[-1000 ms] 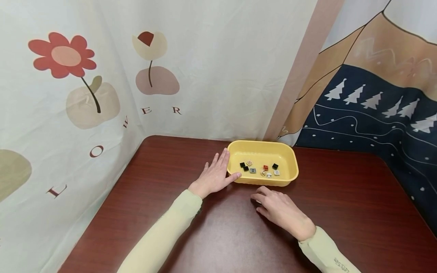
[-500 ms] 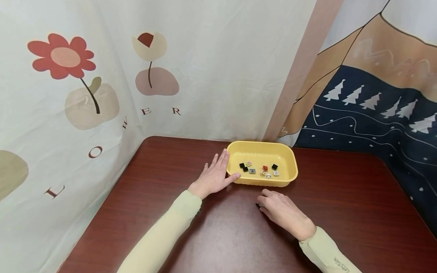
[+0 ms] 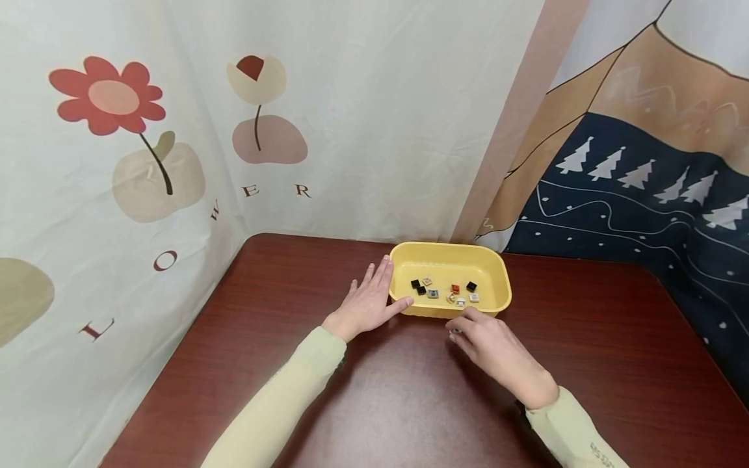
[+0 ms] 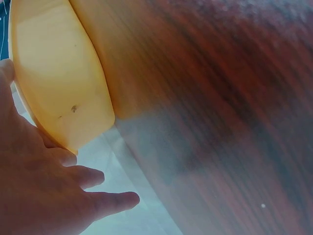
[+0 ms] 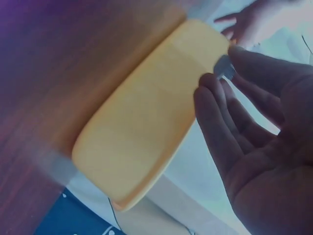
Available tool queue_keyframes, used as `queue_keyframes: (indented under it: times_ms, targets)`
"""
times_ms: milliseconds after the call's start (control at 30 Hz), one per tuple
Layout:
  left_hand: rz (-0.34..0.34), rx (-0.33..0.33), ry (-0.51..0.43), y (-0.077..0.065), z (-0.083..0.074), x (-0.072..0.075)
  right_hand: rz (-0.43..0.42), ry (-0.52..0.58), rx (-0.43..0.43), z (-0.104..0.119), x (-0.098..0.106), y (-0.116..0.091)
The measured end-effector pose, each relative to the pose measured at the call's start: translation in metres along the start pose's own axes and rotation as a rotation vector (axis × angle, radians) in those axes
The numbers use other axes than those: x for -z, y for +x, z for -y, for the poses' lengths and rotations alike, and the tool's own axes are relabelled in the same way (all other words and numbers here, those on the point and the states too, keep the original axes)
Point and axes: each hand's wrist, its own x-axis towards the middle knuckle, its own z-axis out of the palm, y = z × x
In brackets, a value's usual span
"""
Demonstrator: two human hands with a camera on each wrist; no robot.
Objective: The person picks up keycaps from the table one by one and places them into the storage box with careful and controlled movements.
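A yellow plastic basin (image 3: 497, 276) stands at the table's far side. Several small square pieces that look like keycaps lie inside, among them a red one (image 3: 454, 288), a black one (image 3: 471, 286) and a grey one (image 3: 433, 294). My left hand (image 3: 368, 302) rests against the basin's left end with fingers straight and thumb over the near rim. In front of the near wall, my right hand (image 3: 497, 344) pinches a small grey keycap-like piece (image 5: 224, 67) between thumb and fingers; its far side is hidden.
The dark reddish wooden table (image 3: 374, 403) extends in front of the basin and to both sides. Behind it hangs a pale curtain (image 3: 374, 130) with flower prints, beside a navy and tan printed cloth (image 3: 632, 188).
My right hand has closed on the small piece on the table, lifted it and moved up toward the basin's near rim. The left hand keeps its place.
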Motion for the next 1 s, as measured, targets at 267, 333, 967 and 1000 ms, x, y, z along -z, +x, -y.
queue_keyframes:
  times_ms: [267,333,967,1000]
  targets:
    - [0.007,-0.001,-0.009,0.001,0.0,0.0,-0.137,-0.013,-0.045,-0.012,0.008,0.015]
    - [0.01,-0.001,-0.006,0.001,0.0,0.0,-0.152,-0.009,-0.069,-0.015,0.009,0.019]
    - [0.016,0.002,-0.008,0.001,0.0,0.001,-0.111,0.057,-0.261,-0.037,-0.002,0.056]
    - [0.017,0.003,-0.007,0.001,0.0,0.001,-0.104,0.056,-0.269,-0.039,-0.003,0.057]
